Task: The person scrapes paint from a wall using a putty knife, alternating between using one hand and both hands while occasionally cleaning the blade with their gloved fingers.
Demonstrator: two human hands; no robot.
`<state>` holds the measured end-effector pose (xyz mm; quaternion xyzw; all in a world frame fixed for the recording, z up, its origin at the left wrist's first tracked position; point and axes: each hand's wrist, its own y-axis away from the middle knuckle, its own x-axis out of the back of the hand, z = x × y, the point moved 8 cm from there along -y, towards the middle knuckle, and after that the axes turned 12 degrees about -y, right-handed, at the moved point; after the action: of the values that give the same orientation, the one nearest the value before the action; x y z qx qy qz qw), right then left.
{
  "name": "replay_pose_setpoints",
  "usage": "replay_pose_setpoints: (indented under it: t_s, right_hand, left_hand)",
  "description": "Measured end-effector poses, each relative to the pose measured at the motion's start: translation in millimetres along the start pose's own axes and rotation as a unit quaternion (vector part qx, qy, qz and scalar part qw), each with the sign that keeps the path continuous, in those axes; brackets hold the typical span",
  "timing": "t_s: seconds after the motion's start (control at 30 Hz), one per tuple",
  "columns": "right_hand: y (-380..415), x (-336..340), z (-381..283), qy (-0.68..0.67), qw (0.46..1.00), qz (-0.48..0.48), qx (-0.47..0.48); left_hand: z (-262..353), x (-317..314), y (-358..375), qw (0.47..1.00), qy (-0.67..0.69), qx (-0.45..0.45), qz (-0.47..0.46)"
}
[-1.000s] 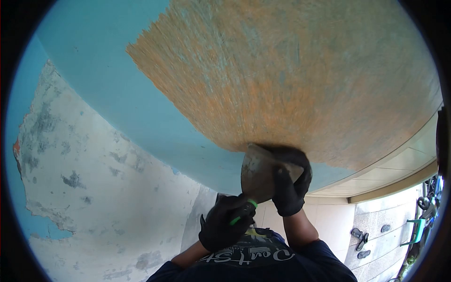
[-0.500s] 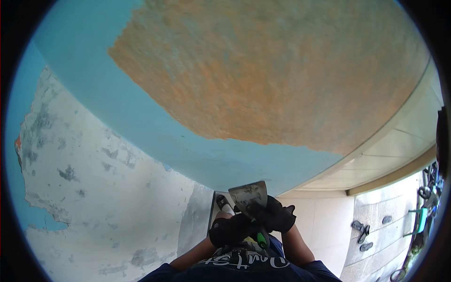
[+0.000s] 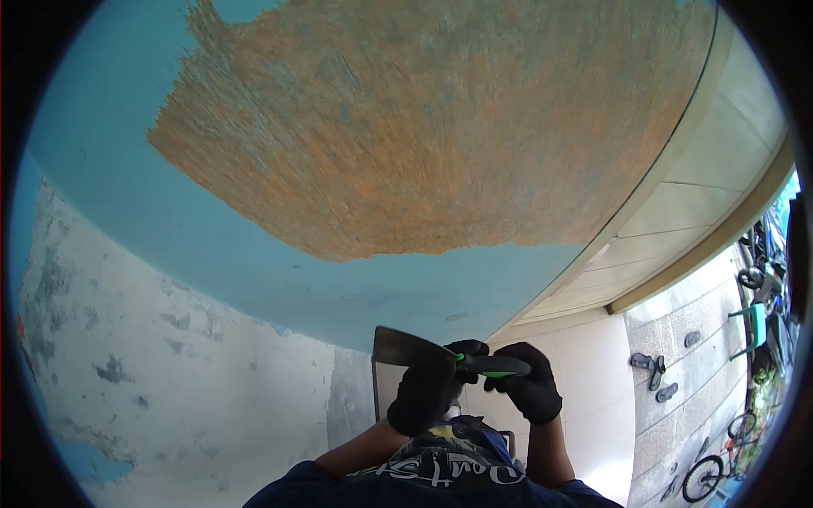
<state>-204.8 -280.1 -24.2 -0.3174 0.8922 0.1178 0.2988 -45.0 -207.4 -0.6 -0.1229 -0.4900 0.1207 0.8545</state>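
A putty knife (image 3: 500,366) with a wide metal blade and a black-and-green handle lies almost level in front of my chest, its blade pointing left. My left hand (image 3: 426,396), in a black glove, is closed around it where blade and handle meet. At the handle's far end, the black-gloved fingers of my right hand (image 3: 533,385) are closed on the grip. Beyond the tool is a blue wall (image 3: 339,292) with a large rough brown-orange patch (image 3: 423,152). The blade is apart from the patch.
A whitish, stained wall (image 3: 169,372) stands on the left. Cream panelling (image 3: 677,212) borders the blue wall on the right. Sandals (image 3: 652,368), a green stool (image 3: 749,328) and a bicycle (image 3: 705,478) are on the paved ground at far right.
The putty knife has turned from blade up to nearly level, with its blade to the left. My right hand has moved from beside the blade to the handle end. The view has shifted slightly.
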Motion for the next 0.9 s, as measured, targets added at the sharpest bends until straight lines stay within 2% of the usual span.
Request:
replay_pose_setpoints:
  t_s: [0.03,0.1,0.13,0.17,0.2,0.23,0.27,0.3,0.37,0.4,0.43,0.47,0.5,0.53,0.57,0.67,0.73,0.77,0.87,0.9]
  right_hand:
    - [-5,-11,0,0.004,1.0,0.005,0.007]
    - [-7,-39,-35,-0.092,0.963,-0.033,0.253]
    - [-7,-52,-39,-0.077,0.955,-0.029,0.285]
    - [-7,-78,-56,-0.036,0.944,0.006,0.327]
    - [-10,-81,-51,-0.039,0.937,0.035,0.346]
    - [-10,-80,-50,-0.041,0.927,0.062,0.367]
    - [-11,-82,-52,-0.035,0.926,0.063,0.37]
    - [-11,-85,-55,-0.03,0.924,0.057,0.377]
    - [-6,-87,-62,-0.019,0.921,0.051,0.386]
    - [-1,-92,-65,0.031,0.925,0.04,0.378]
    - [4,-95,-65,0.078,0.927,0.029,0.366]
    - [12,-91,-68,0.079,0.928,0.028,0.363]
    - [15,-93,-64,0.101,0.946,-0.035,0.306]
    - [18,-99,-56,0.122,0.956,-0.101,0.246]
    - [34,-103,-52,0.117,0.955,-0.112,0.247]
    - [37,-115,-47,0.119,0.967,-0.135,0.18]
    - [26,-111,-60,0.127,0.966,-0.009,0.225]
    - [11,-115,-74,0.111,0.96,-0.084,0.241]
    - [-18,-111,-86,0.162,0.967,-0.085,0.175]
    - [-31,-117,-85,0.312,0.946,-0.04,0.075]
  left_hand:
    - [7,-1,-4,1.0,0.005,-0.008,0.0]
    - [26,3,-9,0.979,-0.202,-0.036,0.018]
    - [43,39,-31,0.997,-0.046,-0.036,0.053]
    - [44,35,-29,0.997,-0.037,-0.038,0.048]
    - [34,25,-28,0.993,0.113,0.022,0.033]
    - [24,15,-28,0.962,0.259,0.081,0.017]
    - [19,5,-29,0.932,0.345,0.109,-0.029]
    - [17,5,-32,0.931,0.349,0.103,-0.03]
    - [10,6,-36,0.851,0.513,0.113,0.003]
    - [2,9,-35,0.849,0.516,0.11,0.003]
    - [-1,33,-32,0.96,0.277,0.012,0.049]
    - [4,46,-25,0.992,0.014,-0.083,0.092]
    - [-3,48,-21,0.992,0.014,-0.077,0.095]
    - [-4,59,-14,0.981,0.008,-0.11,0.157]
    - [-2,71,-7,0.965,0.0,-0.142,0.22]
    - [2,83,-5,0.959,-0.015,-0.165,0.23]
    - [4,90,-5,0.954,-0.049,-0.153,0.254]
    - [6,91,-5,0.948,-0.079,-0.149,0.268]
    - [2,86,-8,0.949,-0.088,-0.152,0.264]
    - [3,86,-8,0.948,-0.092,-0.143,0.27]
